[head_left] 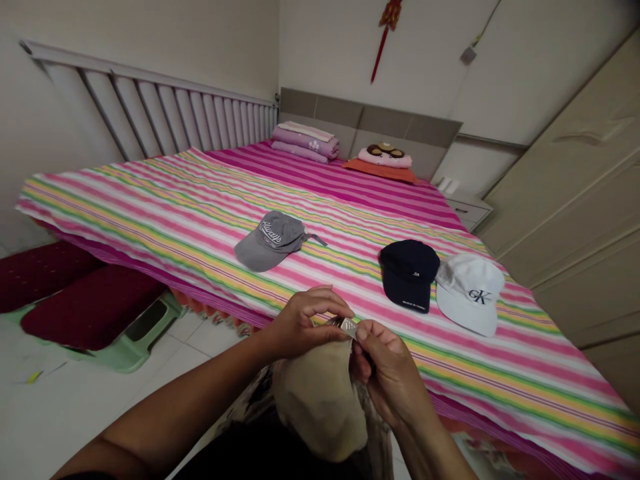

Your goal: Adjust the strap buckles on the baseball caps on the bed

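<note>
A beige cap [320, 393] rests over my lap, its strap end with a small metal buckle [349, 327] raised between my hands. My left hand [313, 317] is closed, thumb and fingers pinching the strap beside the buckle. From the other side, my right hand [383, 357] pinches the buckle end between thumb and forefinger. Beyond them on the bed lie a grey cap [273, 240] with white lettering and a loose strap, a dark navy cap [410, 270], and a white cap [473, 290] with dark letters. The navy and white caps lie side by side.
The bed carries a striped sheet [200, 207]. Folded purple bedding [305, 143] and a pink pillow [385, 158] sit near the headboard [330, 110]. Red-topped stools [95, 300] stand at left, a wardrobe [575, 200] at right, and a white nightstand [467, 208] beside the bed.
</note>
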`<state>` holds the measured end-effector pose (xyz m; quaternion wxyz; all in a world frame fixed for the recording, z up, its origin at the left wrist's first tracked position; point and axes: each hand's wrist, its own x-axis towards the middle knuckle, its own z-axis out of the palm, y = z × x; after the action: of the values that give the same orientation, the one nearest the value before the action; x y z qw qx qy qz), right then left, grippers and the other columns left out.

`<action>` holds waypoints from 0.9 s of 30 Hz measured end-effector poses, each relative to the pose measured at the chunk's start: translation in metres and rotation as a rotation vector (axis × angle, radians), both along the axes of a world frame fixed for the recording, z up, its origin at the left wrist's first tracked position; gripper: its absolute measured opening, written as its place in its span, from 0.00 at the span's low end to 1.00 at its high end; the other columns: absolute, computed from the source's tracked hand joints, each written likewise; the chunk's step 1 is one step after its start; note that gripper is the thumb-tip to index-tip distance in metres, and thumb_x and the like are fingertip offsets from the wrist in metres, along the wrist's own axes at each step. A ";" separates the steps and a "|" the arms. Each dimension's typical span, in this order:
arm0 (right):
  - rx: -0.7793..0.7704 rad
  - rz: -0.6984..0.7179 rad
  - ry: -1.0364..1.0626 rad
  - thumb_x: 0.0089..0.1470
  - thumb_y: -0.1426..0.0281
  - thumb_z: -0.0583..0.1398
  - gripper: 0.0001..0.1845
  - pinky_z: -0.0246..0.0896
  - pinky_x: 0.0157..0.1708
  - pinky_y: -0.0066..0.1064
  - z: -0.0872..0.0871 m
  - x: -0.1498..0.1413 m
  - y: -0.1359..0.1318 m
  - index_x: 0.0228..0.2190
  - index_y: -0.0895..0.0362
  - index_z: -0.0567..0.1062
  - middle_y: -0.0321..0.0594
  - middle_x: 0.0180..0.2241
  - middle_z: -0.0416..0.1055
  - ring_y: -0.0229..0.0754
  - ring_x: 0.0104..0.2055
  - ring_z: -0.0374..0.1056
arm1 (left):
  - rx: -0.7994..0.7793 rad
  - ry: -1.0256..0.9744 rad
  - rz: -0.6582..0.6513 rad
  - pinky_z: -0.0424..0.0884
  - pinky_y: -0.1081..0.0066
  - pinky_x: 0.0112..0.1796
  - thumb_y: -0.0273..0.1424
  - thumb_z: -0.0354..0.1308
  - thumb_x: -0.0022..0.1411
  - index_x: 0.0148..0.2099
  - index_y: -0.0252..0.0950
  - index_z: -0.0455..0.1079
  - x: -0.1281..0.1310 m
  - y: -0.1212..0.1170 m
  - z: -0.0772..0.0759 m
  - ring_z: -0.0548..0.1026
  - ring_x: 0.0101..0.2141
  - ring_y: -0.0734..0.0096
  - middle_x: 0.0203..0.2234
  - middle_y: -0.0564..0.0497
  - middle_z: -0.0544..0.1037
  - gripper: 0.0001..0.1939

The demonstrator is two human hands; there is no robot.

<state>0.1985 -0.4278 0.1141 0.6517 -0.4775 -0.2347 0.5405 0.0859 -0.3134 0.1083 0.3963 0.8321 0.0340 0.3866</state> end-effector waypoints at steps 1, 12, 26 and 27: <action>0.005 -0.005 0.000 0.41 0.62 0.63 0.16 0.38 0.15 0.22 0.000 -0.001 0.000 0.17 0.58 0.64 0.27 0.08 0.55 0.28 0.11 0.45 | -0.028 -0.007 -0.008 0.60 0.61 0.49 0.34 0.60 0.51 0.37 0.35 0.72 0.000 0.000 0.000 0.73 0.33 0.69 0.30 0.47 0.76 0.11; 0.087 0.054 -0.017 0.48 0.65 0.58 0.10 0.48 0.22 0.25 -0.003 -0.001 -0.002 0.22 0.57 0.64 0.32 0.15 0.63 0.33 0.19 0.55 | -0.428 0.060 -0.126 0.64 0.67 0.40 0.33 0.61 0.50 0.38 0.32 0.69 -0.002 -0.001 -0.009 0.71 0.36 0.68 0.33 0.47 0.73 0.13; 0.104 0.099 -0.172 0.49 0.64 0.58 0.11 0.51 0.26 0.25 -0.011 0.008 -0.004 0.22 0.58 0.67 0.34 0.21 0.65 0.33 0.24 0.58 | -0.649 0.100 -0.261 0.62 0.70 0.38 0.33 0.61 0.50 0.38 0.32 0.67 -0.002 0.000 -0.013 0.68 0.36 0.70 0.32 0.49 0.70 0.13; 0.102 0.105 -0.180 0.48 0.65 0.59 0.11 0.51 0.26 0.25 -0.012 0.009 -0.005 0.21 0.58 0.67 0.33 0.20 0.65 0.33 0.24 0.58 | -0.661 0.102 -0.264 0.62 0.71 0.38 0.33 0.61 0.50 0.38 0.32 0.67 -0.002 0.000 -0.013 0.68 0.36 0.70 0.32 0.49 0.70 0.13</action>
<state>0.2072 -0.4323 0.1016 0.6222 -0.4774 -0.3441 0.5162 0.0837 -0.3136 0.0949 0.6884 0.6744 0.0690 0.2579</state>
